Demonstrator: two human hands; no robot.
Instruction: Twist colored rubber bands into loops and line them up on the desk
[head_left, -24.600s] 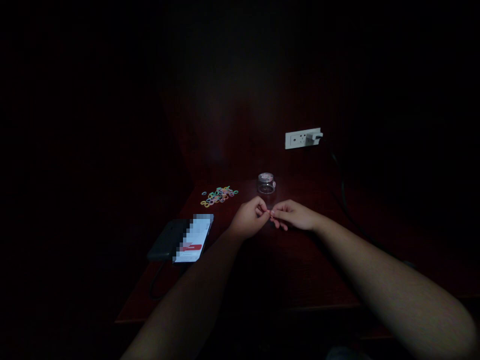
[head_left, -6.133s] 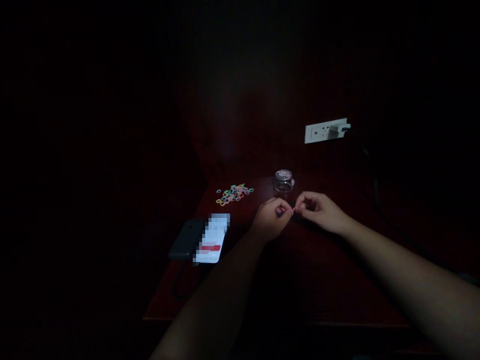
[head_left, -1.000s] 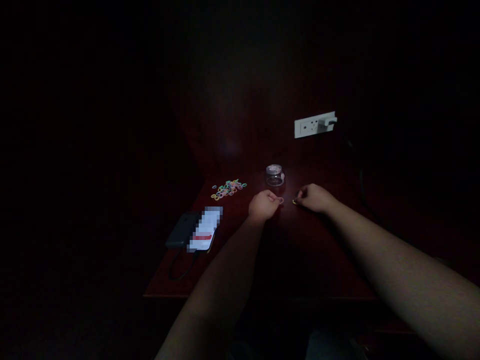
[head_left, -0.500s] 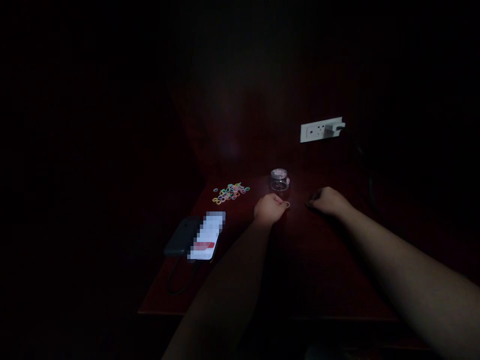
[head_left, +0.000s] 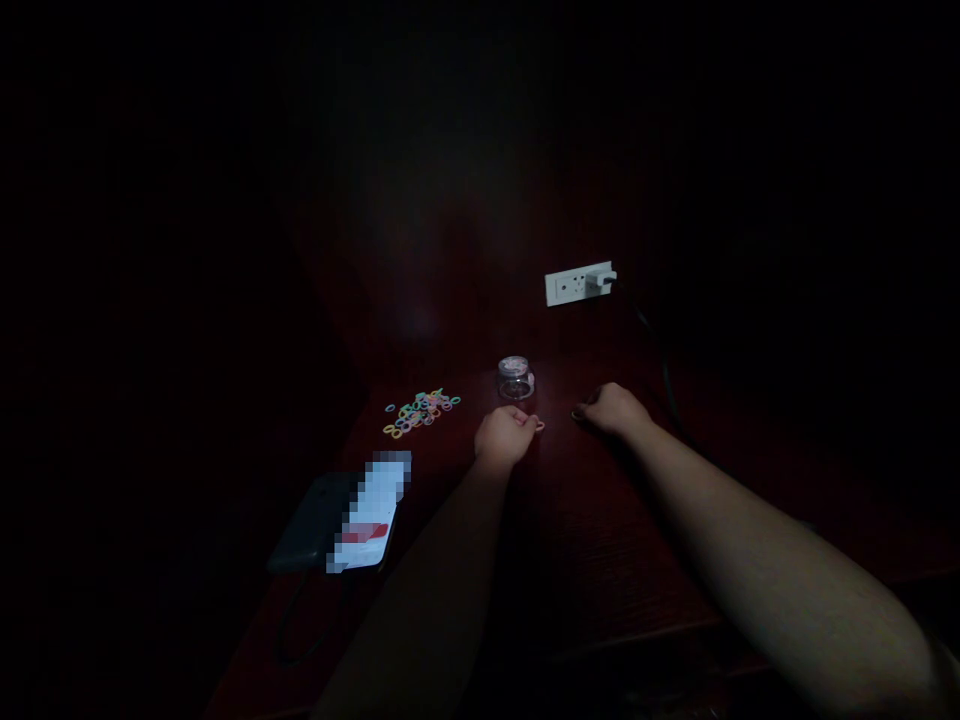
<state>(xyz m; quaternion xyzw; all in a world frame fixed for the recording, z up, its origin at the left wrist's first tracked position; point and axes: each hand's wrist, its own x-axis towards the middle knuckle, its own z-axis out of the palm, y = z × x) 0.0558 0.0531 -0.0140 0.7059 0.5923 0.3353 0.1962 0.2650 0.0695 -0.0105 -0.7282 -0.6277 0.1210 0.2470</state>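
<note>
Between the thumb and fingers of my left hand (head_left: 504, 436) is a small pale hair tie (head_left: 540, 426), just in front of a clear lidded jar (head_left: 515, 380). My right hand (head_left: 613, 410) is to the right of the jar, low over the table, fingers pinched together. A tiny light-coloured bit shows at its fingertips, too small and dark to name. Left of the jar lies a loose pile of colourful hair ties (head_left: 421, 412). A gap separates the two hands.
A lit phone (head_left: 371, 530) rests against a dark power bank (head_left: 315, 525) with a cable at the table's left. On the back wall is a white socket panel (head_left: 562, 288) with a plug (head_left: 602, 280) and cord. The dark red table (head_left: 585, 540) fades into shadow.
The camera view has swung, so everything sits further left and lower. Both hands stay pinched in nearly the same places by the jar; the left hand's hair tie looks narrower.
</note>
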